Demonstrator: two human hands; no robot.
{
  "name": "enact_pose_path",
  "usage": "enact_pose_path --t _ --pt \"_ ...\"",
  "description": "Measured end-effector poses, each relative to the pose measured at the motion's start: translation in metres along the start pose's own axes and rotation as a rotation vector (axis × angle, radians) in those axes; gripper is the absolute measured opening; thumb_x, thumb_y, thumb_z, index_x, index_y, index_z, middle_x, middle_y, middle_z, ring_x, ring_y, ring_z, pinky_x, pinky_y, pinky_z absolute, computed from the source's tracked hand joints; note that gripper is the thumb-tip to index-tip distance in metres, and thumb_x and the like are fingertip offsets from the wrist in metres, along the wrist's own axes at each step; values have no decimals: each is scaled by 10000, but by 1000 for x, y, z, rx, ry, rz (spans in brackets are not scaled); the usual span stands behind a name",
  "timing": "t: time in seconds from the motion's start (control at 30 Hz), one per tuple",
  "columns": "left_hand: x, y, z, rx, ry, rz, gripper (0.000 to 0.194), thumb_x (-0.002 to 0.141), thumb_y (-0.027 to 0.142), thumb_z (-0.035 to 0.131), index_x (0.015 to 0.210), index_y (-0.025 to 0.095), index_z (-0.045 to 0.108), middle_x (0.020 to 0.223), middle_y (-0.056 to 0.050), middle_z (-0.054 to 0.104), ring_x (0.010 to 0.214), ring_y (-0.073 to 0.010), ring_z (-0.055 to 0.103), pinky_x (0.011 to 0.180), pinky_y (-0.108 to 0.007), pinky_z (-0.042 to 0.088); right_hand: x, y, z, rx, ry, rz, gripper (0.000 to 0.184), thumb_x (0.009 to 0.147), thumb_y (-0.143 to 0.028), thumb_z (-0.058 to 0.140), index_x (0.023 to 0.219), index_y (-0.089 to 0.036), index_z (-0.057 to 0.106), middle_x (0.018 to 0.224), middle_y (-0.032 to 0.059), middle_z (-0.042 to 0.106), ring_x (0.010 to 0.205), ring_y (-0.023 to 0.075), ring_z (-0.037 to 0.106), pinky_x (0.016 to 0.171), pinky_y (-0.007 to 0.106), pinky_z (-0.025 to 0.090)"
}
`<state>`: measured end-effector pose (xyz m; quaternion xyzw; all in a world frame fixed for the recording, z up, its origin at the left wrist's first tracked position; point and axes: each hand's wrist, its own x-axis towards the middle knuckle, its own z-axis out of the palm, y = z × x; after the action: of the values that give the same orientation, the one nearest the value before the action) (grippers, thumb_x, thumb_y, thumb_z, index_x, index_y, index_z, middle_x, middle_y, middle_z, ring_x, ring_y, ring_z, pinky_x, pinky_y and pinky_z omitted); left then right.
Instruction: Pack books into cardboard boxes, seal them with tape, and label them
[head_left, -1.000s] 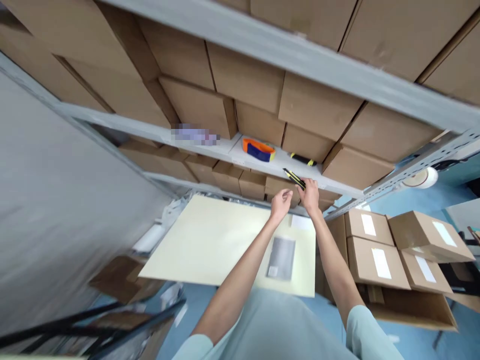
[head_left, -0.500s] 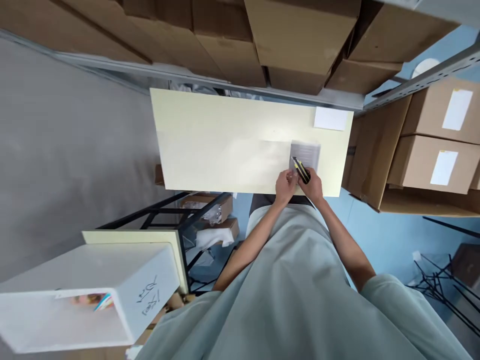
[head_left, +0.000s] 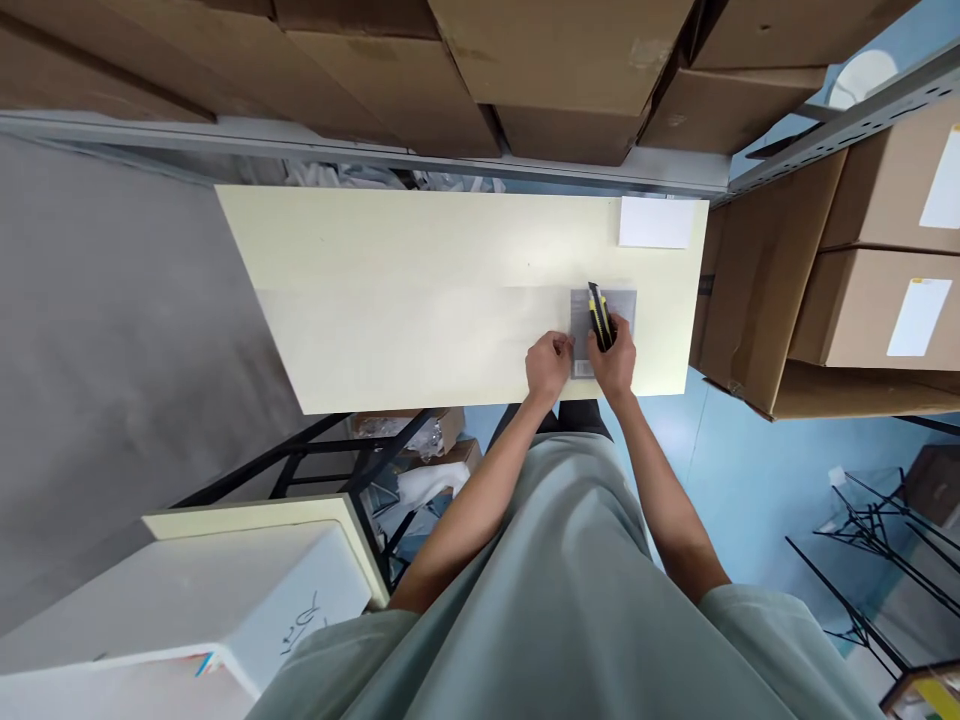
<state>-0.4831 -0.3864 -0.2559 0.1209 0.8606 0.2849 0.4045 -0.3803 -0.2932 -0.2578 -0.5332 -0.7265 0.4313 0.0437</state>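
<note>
My right hand (head_left: 615, 358) is closed around a black-and-yellow box cutter (head_left: 600, 316). Its tip points toward the far side of the table, over a flat grey packet (head_left: 622, 302). A small barcode label (head_left: 583, 368) shows at the packet's near left corner. My left hand (head_left: 548, 366) is curled at the packet's left edge with fingertips pinched together; whether anything is between them is hidden. The packet lies on a pale cream tabletop (head_left: 390, 300).
A white sheet or card (head_left: 655, 222) lies at the table's far right corner. Cardboard boxes (head_left: 570, 60) fill a shelf beyond the table. An open carton (head_left: 757, 290) with boxes stands right, and a white bin (head_left: 285, 600) is at lower left.
My right hand has turned the box cutter more upright and moved slightly away from my left hand. The left hand has shifted left to the packet's edge. The camera view has shifted.
</note>
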Motion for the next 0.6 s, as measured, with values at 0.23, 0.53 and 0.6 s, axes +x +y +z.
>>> enact_pose_path --t 0.23,0.53,0.6 --pt "29 9 -34 256 -123 132 153 1021 266 610 1011 239 761 1087 -103 805 1056 -301 744 963 -408 555 8 -18 39 -253 28 -84 457 1048 -380 558 1474 -223 501 1376 152 666 1228 320 680 987 456 612" --pt "87 31 -60 301 -22 94 301 1078 444 565 925 225 702 1020 -89 773 1013 -274 701 986 -404 532 3 -25 42 -311 23 -76 431 1073 -348 481 1485 -220 479 1381 154 629 1143 316 686 950 475 619" --pt "88 30 -57 289 -22 94 291 1071 452 580 939 224 705 1042 -87 773 1035 -272 699 1005 -404 527 3 -27 41 -324 18 -74 420 1074 -334 472 1481 -226 474 1383 152 624 1129 312 685 941 476 620"
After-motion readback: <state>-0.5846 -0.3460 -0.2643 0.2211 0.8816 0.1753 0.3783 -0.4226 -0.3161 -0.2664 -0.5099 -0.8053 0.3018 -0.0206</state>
